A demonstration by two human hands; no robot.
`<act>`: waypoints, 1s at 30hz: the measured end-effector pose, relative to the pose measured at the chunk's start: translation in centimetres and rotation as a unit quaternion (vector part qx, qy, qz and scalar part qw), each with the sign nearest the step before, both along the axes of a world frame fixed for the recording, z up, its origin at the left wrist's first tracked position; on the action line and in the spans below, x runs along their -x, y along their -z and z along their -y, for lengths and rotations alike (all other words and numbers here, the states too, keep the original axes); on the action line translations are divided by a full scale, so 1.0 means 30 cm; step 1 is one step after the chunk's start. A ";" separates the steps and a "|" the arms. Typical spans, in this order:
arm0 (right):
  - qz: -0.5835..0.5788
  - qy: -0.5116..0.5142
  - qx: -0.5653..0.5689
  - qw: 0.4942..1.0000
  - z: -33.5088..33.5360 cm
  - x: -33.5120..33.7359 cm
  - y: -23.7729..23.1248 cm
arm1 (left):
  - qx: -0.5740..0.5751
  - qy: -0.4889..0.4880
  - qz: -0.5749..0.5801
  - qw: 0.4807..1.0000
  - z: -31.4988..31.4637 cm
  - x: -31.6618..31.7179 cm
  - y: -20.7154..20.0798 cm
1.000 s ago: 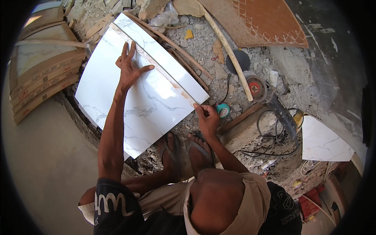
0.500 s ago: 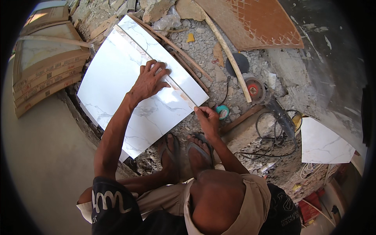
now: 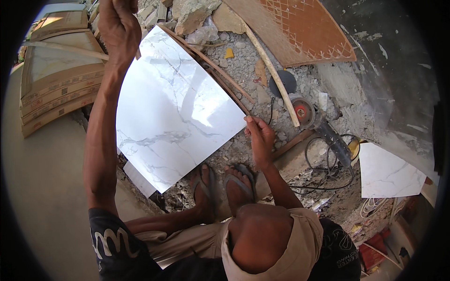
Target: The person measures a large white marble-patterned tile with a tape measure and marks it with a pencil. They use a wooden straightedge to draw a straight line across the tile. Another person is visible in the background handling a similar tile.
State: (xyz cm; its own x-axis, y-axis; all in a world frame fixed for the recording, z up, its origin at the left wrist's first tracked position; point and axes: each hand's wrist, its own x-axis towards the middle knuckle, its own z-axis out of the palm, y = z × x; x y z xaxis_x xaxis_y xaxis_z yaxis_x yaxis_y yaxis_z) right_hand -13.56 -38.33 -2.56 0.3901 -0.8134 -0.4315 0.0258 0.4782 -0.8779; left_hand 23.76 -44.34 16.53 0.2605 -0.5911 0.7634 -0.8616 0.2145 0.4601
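A large white marble-look tile (image 3: 164, 107) lies in front of my feet, glossy, with grey veins and a bright reflection on it. My left hand (image 3: 119, 28) is raised above the tile's far left side, its fingers bent closed and partly cut off by the top edge. A small brownish end shows beside that wrist; whether the hand holds it I cannot tell. My right hand (image 3: 259, 138) is at the tile's right corner, thumb and forefinger pinched together. What is between them, if anything, is too small to make out.
An angle grinder (image 3: 328, 133) with a looped black cord rests on rubble at the right. Near it lie a pale wooden stick (image 3: 272, 68), a dark disc (image 3: 283, 83) and a cut tile piece (image 3: 389, 171). Stacked tile boxes (image 3: 61, 84) stand at the left, a brown-backed tile (image 3: 300, 33) at the top.
The long straight strip is gone from the tile's face. My left hand has lifted off the tile, up and left. My right hand has shifted slightly right, and the teal tape measure no longer shows.
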 end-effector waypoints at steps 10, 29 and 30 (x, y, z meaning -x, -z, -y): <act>-0.006 -0.101 -0.008 0.995 -0.077 0.029 -0.020 | 0.053 -0.043 -0.629 0.774 -0.156 -0.063 0.153; -0.021 -0.040 -0.162 0.986 -0.259 0.166 0.082 | -0.212 -0.331 -0.366 0.843 -0.265 0.274 0.711; -0.026 -0.037 -0.161 0.986 -0.252 0.170 0.090 | -0.238 -0.343 -0.332 0.846 -0.252 0.283 0.704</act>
